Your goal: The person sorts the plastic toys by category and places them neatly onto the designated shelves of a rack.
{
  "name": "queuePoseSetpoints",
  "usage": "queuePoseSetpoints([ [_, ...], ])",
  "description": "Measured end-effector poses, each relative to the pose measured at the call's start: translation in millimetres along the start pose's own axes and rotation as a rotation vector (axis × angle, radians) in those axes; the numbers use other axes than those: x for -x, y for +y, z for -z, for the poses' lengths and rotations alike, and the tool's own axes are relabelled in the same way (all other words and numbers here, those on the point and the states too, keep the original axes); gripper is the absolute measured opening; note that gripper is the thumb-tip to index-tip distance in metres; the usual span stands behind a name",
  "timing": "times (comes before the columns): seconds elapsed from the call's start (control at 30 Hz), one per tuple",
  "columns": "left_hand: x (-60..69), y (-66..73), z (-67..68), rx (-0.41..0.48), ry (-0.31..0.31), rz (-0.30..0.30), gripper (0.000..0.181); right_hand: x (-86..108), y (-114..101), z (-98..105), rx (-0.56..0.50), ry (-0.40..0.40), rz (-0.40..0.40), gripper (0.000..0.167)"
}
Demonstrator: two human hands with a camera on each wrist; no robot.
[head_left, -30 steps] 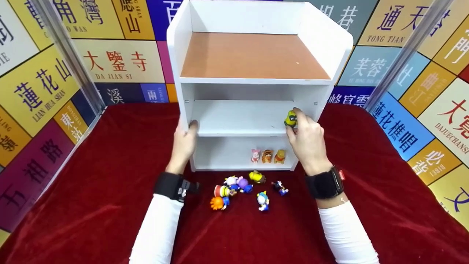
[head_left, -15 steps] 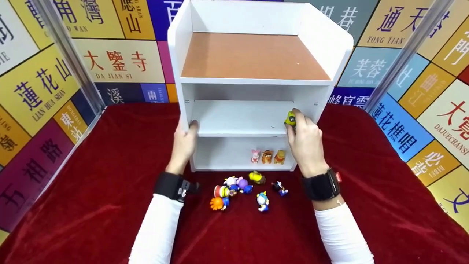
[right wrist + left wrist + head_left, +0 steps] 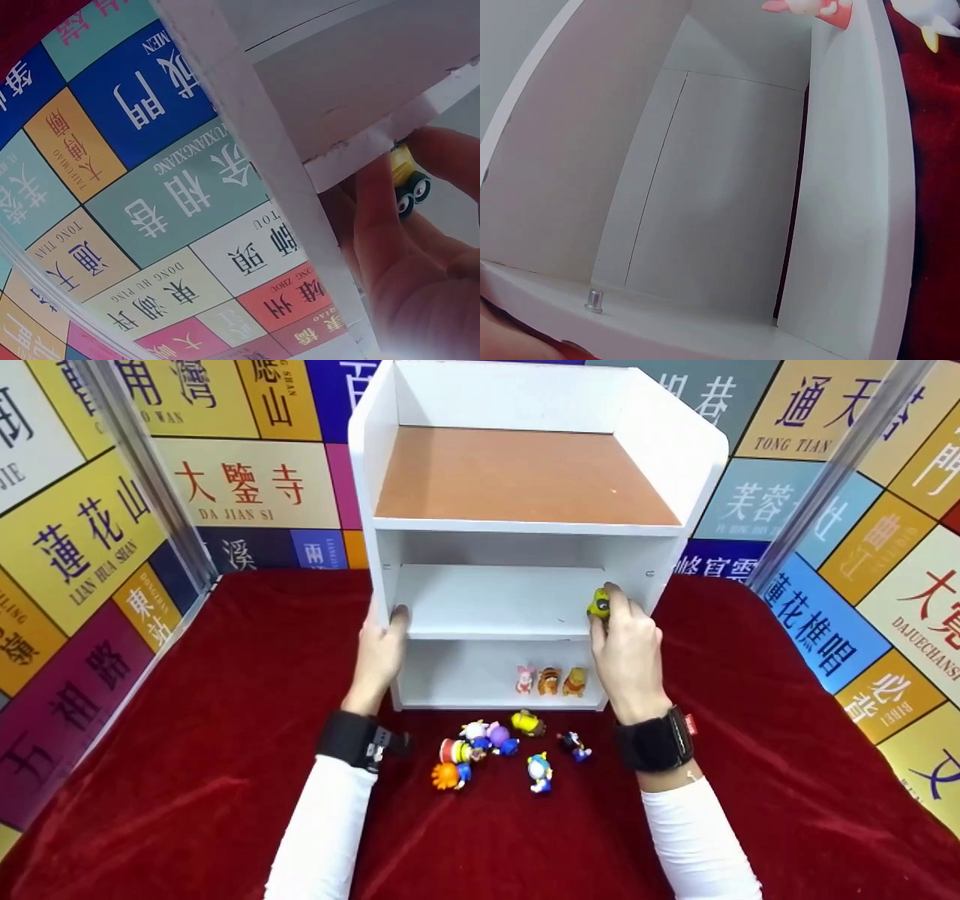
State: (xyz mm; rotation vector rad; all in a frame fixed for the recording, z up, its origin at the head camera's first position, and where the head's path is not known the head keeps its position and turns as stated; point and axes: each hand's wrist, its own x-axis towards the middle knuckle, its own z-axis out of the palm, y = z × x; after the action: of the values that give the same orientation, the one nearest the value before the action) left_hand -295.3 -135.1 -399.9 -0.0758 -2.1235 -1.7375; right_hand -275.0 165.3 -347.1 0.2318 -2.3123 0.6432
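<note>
My left hand (image 3: 381, 649) grips the left side panel of a white shelf unit (image 3: 525, 526), thumb on the inner face and fingers outside. My right hand (image 3: 628, 649) pinches a small yellow-green figurine (image 3: 599, 604) with big dark-rimmed eyes, at the right end of the middle shelf. In the right wrist view the figurine (image 3: 407, 180) shows between thumb and fingers; whether it touches the shelf board I cannot tell. On the bottom shelf stand a pink piglet figurine (image 3: 525, 680), an orange striped tiger figurine (image 3: 549, 681) and a yellow bear figurine (image 3: 574, 682).
Several small figurines lie on the red cloth before the unit, including a yellow one (image 3: 528, 723), an orange-haired one (image 3: 446, 776), a blue-and-white one (image 3: 538, 772) and a black-and-blue one (image 3: 575, 746). Panels with printed characters (image 3: 247, 484) stand behind and beside the unit.
My right wrist has shifted slightly left and the figurine has turned a little, with more of it behind my fingers. My left hand keeps its grip on the side panel.
</note>
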Motion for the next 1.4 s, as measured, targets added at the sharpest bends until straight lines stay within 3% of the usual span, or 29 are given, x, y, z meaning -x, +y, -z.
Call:
queuePoseSetpoints([
  [0.73,0.1,-0.6,0.7,-0.002,-0.002,0.014,0.062,1.9,0,0,0.0,0.0,0.023,0.045],
  [0.93,-0.8,-0.1,0.8,-0.007,-0.005,0.017,0.062,4.3,-5,15,0.011,-0.021,0.029,0.051],
  [1.07,-0.9,1.1,0.7,-0.012,-0.005,0.011,0.063,6.9,-12,43,0.024,-0.017,0.077,0.044],
  [1.23,-0.7,2.6,0.9,-0.011,-0.011,0.001,0.064,15.6,-20,69,-0.045,0.043,0.181,0.021],
  [1.3,-0.2,2.3,1.2,-0.003,-0.015,0.003,0.063,19.2,-23,72,-0.077,0.0,0.242,0.013],
  [1.4,1.1,0.7,1.6,0.0,-0.012,0.01,0.063,23.1,-25,67,-0.088,-0.15,0.341,0.011],
])
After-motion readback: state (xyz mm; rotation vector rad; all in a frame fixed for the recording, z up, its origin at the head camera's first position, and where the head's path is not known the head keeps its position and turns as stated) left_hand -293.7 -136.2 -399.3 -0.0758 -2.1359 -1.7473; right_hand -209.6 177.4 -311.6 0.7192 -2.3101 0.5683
